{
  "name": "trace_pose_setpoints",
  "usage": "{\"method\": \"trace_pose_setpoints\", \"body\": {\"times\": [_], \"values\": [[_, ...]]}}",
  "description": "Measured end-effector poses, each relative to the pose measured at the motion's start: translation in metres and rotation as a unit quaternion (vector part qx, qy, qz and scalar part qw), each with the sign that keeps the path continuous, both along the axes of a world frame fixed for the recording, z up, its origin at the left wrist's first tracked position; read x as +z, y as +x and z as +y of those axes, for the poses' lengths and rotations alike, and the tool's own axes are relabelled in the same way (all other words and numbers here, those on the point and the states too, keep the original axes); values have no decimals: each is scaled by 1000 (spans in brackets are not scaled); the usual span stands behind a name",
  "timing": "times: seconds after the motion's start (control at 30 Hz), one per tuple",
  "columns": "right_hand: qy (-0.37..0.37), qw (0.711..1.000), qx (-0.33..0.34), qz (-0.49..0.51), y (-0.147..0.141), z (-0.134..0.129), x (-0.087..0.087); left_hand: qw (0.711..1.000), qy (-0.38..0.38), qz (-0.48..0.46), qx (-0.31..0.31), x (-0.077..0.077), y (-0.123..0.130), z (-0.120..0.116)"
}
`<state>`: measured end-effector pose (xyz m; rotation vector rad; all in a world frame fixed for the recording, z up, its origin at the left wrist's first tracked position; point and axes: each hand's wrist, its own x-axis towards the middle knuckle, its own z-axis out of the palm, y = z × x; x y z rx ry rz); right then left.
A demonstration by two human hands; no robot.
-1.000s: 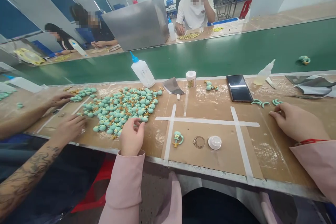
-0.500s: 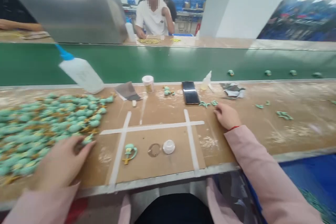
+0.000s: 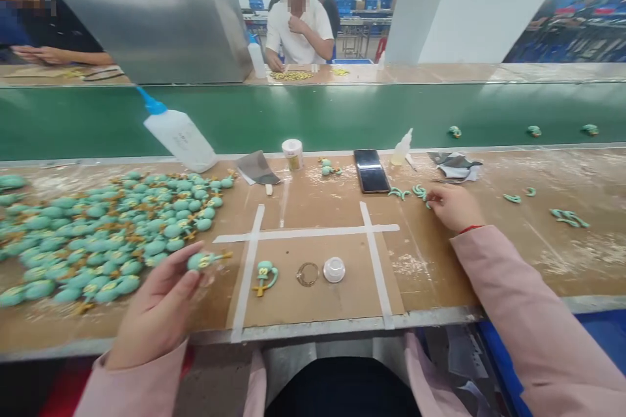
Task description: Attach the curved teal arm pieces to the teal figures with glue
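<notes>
My left hand [image 3: 163,300] pinches a teal figurine [image 3: 200,262] with a yellow face and a brownish-yellow lower part, held beside a large pile of similar figurines [image 3: 112,251]. Over on the right, my right hand [image 3: 454,207] has its fingertips closed on a small curved teal piece [image 3: 428,204], partly hidden by the fingers. Other curved teal pieces [image 3: 399,193] lie just left of those fingertips. On the taped cardboard between my hands are a figurine with a curved arm attached [image 3: 265,277], a thin ring [image 3: 308,274] and a small white round cup [image 3: 334,270].
Along the table's back stand a leaning blue-capped bottle [image 3: 180,137], a white jar [image 3: 292,154], a phone [image 3: 372,171] and a small dropper bottle [image 3: 402,148]. Sandpaper [image 3: 258,168] lies near the jar. Behind runs a green belt [image 3: 342,114] carrying several teal pieces. A co-worker [image 3: 299,29] sits opposite.
My left hand has lifted a figurine from the pile's edge and moved right with it. My right hand stays by the curved pieces, fingertips closed. The whole view has shifted slightly.
</notes>
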<state>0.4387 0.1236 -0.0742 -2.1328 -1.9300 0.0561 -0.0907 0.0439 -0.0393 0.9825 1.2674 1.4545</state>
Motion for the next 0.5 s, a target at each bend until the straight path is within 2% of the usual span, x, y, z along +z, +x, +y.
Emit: {"method": "trace_pose_setpoints", "body": {"times": [0.03, 0.13, 0.3, 0.4, 0.5], "values": [[-7, 1000, 19, -1, 2, 0, 1, 998, 19, -43, -30, 2, 8, -2], [-15, 998, 58, 3, 16, 3, -3, 996, 27, -54, -68, 9, 24, -10], [-4, 995, 88, -50, 40, 9, -39, 987, 38, -94, -121, 19, 41, -21], [23, 990, 51, -133, 31, -1, -51, 981, 43, -127, -142, 23, 50, -27], [57, 974, 14, -218, 6, -17, -48, 974, 45, -158, -156, 28, 60, -32]]}}
